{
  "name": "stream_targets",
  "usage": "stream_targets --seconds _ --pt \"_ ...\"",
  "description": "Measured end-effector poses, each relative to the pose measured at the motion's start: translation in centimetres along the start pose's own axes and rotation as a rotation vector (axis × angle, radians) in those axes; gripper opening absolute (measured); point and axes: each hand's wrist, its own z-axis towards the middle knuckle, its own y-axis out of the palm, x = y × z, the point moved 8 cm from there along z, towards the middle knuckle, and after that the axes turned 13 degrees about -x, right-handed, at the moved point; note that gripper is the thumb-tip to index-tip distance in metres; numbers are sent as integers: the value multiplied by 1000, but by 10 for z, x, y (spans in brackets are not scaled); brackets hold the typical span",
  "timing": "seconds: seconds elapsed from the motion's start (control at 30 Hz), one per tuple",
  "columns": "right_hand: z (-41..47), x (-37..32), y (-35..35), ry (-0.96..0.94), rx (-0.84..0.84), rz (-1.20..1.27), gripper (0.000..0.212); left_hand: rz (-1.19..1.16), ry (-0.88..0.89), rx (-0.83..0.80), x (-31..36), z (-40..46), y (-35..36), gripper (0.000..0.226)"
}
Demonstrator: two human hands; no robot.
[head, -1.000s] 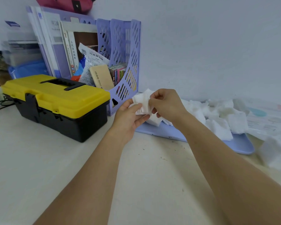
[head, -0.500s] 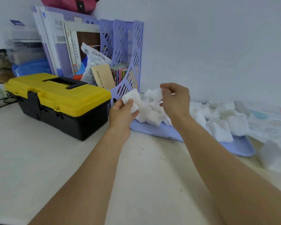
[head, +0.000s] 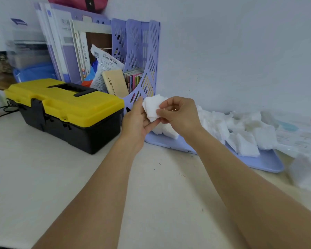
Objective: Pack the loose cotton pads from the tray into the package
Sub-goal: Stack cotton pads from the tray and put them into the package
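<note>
White pad stack (head: 153,109) pinched between my left hand (head: 136,121) and right hand (head: 178,114); square edges, grip light, over tray (head: 255,159).

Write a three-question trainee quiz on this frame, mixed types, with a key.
1. True or false: both hands hold the small stack of cotton pads.
2. The loose pads lie on: A) the yellow toolbox B) the purple tray C) the file rack.
3. Which hand is nearer the toolbox?

Key: 1 true. 2 B. 3 the left hand; the right hand is on the tray side.
</note>
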Motion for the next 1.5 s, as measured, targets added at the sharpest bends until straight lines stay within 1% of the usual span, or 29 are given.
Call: stream_targets --seconds 0.03,0.07,0.1,0.13,0.17,0.2,0.23,0.27,0.33,0.37,0.43,0.53,0.6,0.67,0.8,0.87,0.9,0.93,1.0,1.07,1.17,1.33,1.43,1.5 --pt "1 -2 4 -4 -38 -29 8 44 9 13 1 2 -2 24" --pt "2 -1 6 6 -73 -32 7 113 34 42 1 4 -6 18" --pt "3 2 7 29 -82 -19 10 162 67 87 2 5 -12 11" --pt "5 8 4 56 -45 -44 14 195 100 152 3 6 -22 11" --pt "6 12 -3 83 25 -160 19 196 120 209 2 7 -30 16" --pt "8 15 -10 104 93 -341 26 204 133 246 2 9 -37 20" --pt "9 18 -12 134 116 -512 36 221 134 261 1 11 -41 24" --pt "11 23 -10 175 90 -628 47 237 128 258 -1 13 -42 27" --pt "14 33 1 259 -4 -737 60 247 116 244 -4 16 -42 32" --pt "17 37 6 284 -30 -779 61 253 118 253 -5 16 -44 33" --pt "25 41 9 294 -28 -818 54 247 126 278 -5 15 -46 36" --pt "34 47 8 267 -16 -729 39 260 125 311 -6 14 -50 43" --pt "34 46 7 225 -31 -629 25 266 130 321 -7 15 -50 46" --pt "28 38 4 182 -46 -490 16 257 134 332 -7 13 -49 45" --pt "11 0 -18 91 -32 -12 11 209 148 304 -4 12 -45 43" --pt "0 -14 -28 93 -96 233 12 196 137 258 -4 11 -38 40" --pt "-7 -19 -33 102 -145 300 13 205 120 229 -6 9 -30 38" --pt "-14 -22 -35 114 -194 319 17 221 98 189 -8 7 -23 37" --pt "-26 -26 -43 132 -271 240 25 234 54 68 -13 1 0 31" --pt "-39 -29 -60 140 -265 118 27 249 34 -53 -21 -6 26 26" --pt "-55 -24 -81 151 -188 68 26 222 0 -148 -31 -19 53 21" --pt "-86 -10 -112 198 -60 145 24 186 -130 -328 -54 -36 109 15" --pt "-113 -7 -140 211 36 179 26 172 -173 -406 -64 -46 149 20" --pt "-129 -10 -156 193 102 188 23 138 -192 -454 -71 -53 171 23"
